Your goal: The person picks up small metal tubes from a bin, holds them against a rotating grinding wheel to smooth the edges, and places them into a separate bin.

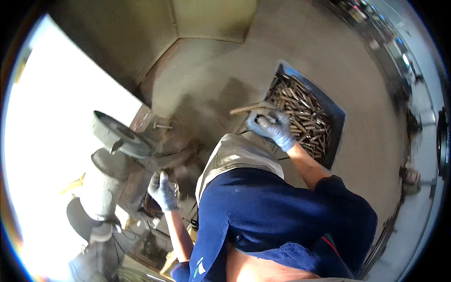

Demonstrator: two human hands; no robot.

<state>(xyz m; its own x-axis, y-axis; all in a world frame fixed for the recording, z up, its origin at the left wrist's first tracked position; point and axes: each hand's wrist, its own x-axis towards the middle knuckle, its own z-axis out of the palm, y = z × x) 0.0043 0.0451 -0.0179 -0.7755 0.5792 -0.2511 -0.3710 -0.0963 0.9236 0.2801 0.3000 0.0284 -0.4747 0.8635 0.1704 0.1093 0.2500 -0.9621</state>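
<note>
Head cam looks straight down on a grinding station. The right hand, in a grey-blue glove, is curled shut around a long brownish rod that sticks out to the left, right at the near-left edge of a dark square tray on the floor. That tray is heaped with similar rusty-brown metal rods, thin and straight, lying every which way.

The left hand, gloved the same, is closed on something at the dusty grinder body; I can't tell exactly what it's gripping. Further left sits the grey grinding wheel, a tilted disc, matte and gritty-looking.

My take on doing this bit well: hold the rod near its middle so it doesn't swing, lift it clear of the pile so it doesn't drag neighbours out, and keep the other hand braced on the machine. Concrete floor looks smooth and dusty.
</note>
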